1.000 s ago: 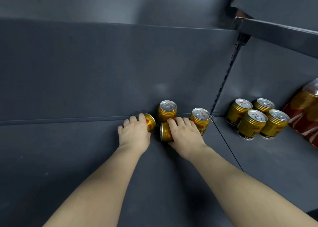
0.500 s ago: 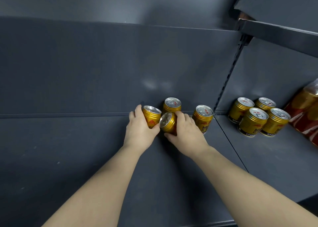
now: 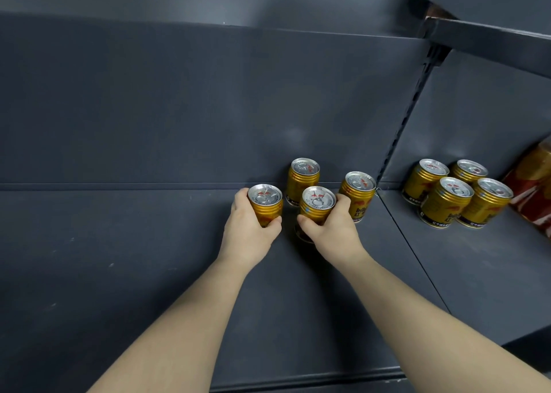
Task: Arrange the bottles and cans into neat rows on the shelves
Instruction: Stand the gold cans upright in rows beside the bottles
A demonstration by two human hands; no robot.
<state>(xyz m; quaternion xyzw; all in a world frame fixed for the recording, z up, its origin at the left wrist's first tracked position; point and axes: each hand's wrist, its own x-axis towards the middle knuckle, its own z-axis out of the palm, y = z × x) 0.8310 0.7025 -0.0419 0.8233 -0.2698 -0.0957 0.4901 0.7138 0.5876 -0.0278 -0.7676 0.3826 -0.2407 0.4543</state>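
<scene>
On the dark grey shelf stand gold cans with silver tops. My left hand grips one gold can, held upright. My right hand grips a second gold can, also upright, just right of the first. Behind them a third can stands against the back panel. Another can stands to the right of my right hand, near the shelf divider.
Past the slotted upright, on the neighbouring shelf section, several gold cans stand in a tight cluster. A red and gold package lies at the far right edge. An upper shelf overhangs the right section.
Both cans lay on their sides a second ago; both hands have turned them upright. The view has shifted slightly closer.
</scene>
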